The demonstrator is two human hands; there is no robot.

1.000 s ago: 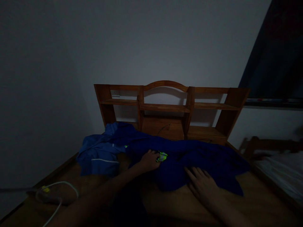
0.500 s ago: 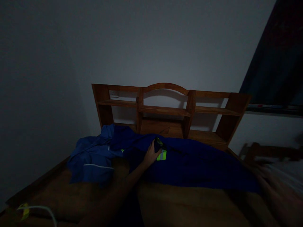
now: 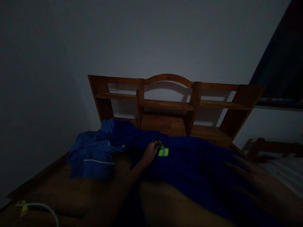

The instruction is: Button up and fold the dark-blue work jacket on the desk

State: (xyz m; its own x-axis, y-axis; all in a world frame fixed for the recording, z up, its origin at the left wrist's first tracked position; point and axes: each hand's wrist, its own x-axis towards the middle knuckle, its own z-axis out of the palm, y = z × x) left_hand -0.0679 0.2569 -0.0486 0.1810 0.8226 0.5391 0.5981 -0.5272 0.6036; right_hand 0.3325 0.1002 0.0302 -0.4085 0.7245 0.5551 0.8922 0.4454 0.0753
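Observation:
A dark blue garment lies spread across the wooden surface, carrying a yellow-green and silver reflective strip. Beside that strip my left hand is closed, its fingers pinching the garment's cloth. My right hand, blurred by motion, hovers over or rests on the garment's right part; its fingers look stretched and apart. Whether it touches the cloth I cannot tell. A lighter blue garment with white piping lies crumpled at the left, against the dark one.
Behind the clothes stands a wooden headboard with shelves, against a pale wall. A white cable with a yellow tag curves at the lower left. At the right are a wooden frame, whitish cloth and a dark curtain.
My right hand has moved left and up, over the garment, whose right part now extends nearer to me. My left hand stays by the reflective strip, which lies flatter. The view has shifted slightly.

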